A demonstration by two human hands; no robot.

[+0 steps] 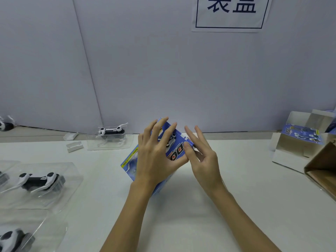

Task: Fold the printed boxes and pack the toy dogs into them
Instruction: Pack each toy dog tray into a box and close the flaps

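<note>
A white paper sign [231,13] on the wall behind the counter's far edge carries two large dark Chinese characters, cut off at the top. The blue printed box [131,162] at mid-counter shows "FUNNY MOVING DOG" on a yellow strip and large red-and-black lettering, partly covered.

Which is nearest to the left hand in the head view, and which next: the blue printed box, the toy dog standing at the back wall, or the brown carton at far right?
1. Blue printed box: held in the left hand itself, centre.
2. Toy dog at the back wall: behind, to the left.
3. Brown carton: far right edge.
</note>
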